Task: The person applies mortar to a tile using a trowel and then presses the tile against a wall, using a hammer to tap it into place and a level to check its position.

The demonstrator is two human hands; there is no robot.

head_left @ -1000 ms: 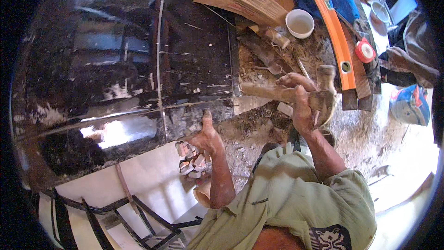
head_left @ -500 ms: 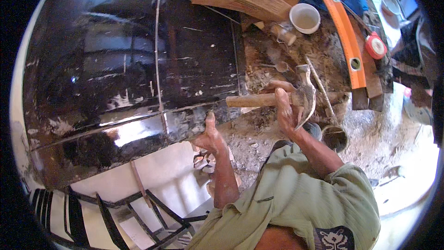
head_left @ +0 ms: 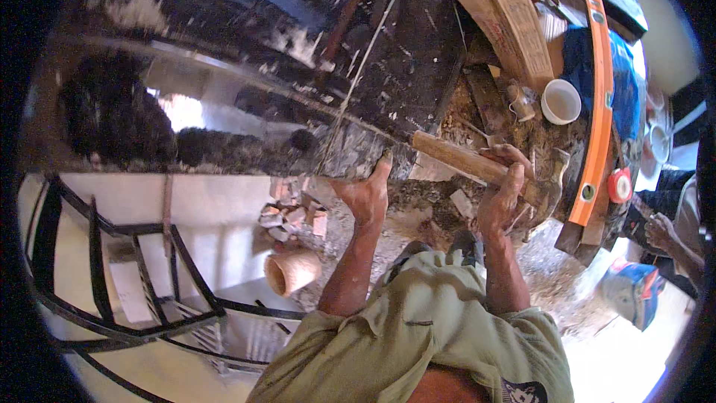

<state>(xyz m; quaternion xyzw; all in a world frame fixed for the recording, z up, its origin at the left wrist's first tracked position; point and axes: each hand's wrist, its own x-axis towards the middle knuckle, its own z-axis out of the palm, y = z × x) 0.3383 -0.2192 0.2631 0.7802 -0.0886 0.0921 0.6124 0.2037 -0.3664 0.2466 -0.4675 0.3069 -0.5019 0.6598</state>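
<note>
My right hand (head_left: 507, 186) is closed around a hammer (head_left: 455, 155) close to its metal head. The wooden handle points left, its butt end at the edge of the glossy black tiled surface (head_left: 403, 45). My left hand (head_left: 365, 194) grips the front strip of black tile (head_left: 246, 151), thumb up on its face; the other fingers are partly hidden at its lower edge. Pale joint lines and whitish smears cross the black tiles.
Right of the tiles stand a cardboard box (head_left: 507, 22), a white tub (head_left: 561, 101), an orange spirit level (head_left: 597, 119) and a red tape measure (head_left: 619, 185). Below left are broken bricks (head_left: 294, 213), a clay-coloured pot (head_left: 292, 272) and black railings (head_left: 97, 269). Another person's hand (head_left: 662, 233) shows far right.
The view has swung, so the tiles sit higher and more of the railing and floor shows. The hammer handle now slants, its butt higher than its head. Both hands keep their holds.
</note>
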